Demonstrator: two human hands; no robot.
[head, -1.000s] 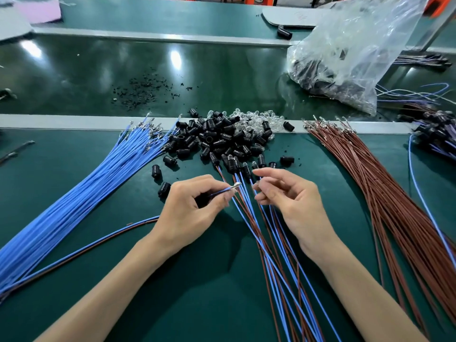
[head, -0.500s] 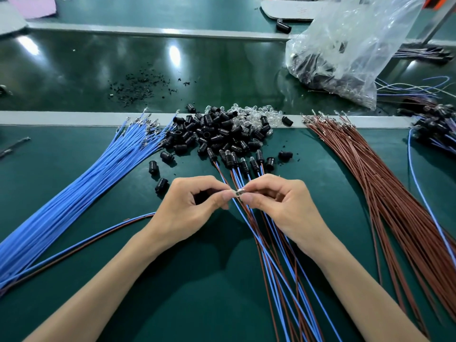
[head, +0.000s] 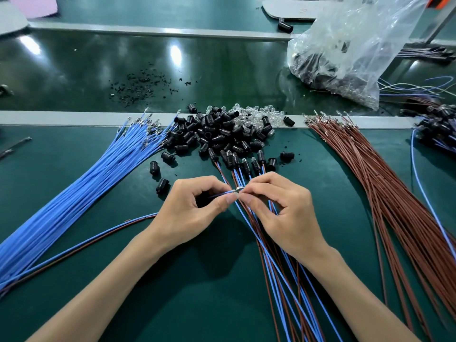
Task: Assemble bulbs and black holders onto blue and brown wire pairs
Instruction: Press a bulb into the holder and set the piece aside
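Right now the L hand (head: 195,211) pinches a blue-and-brown wire pair (head: 118,230) betw. thumb & forefinger, just behind its metal tip (head: 238,190); the other fingers curl under. R hand (head: 283,213) meets it from the opposite side, thumb & forefinger pinched on that same tip. Whether a bulb sits betw. them is too small to tell. The pair trails off left across the green mat (head: 74,304), blue & brown strands side by side.

Under both hands lies a fan of finished pairs (head: 288,292). Their capped heads (head: 232,156) point away, just short of the pile of black holders (head: 214,134). Clear bulbs (head: 256,117) are heaped behind, touching that pile, on the grey strip (head: 61,118). A few loose holders (head: 154,167) lie apart, left of the pile.

Blue wire bundle (head: 81,188) fans out on the left, brown wire bundle (head: 385,183) on the right. Beyond the strip, black crumbs (head: 140,87) dot the dark belt (head: 61,70). A clear plastic bag (head: 345,50) w/ dark parts inside sits top right. More capped assemblies (head: 439,129) lie at the right edge.
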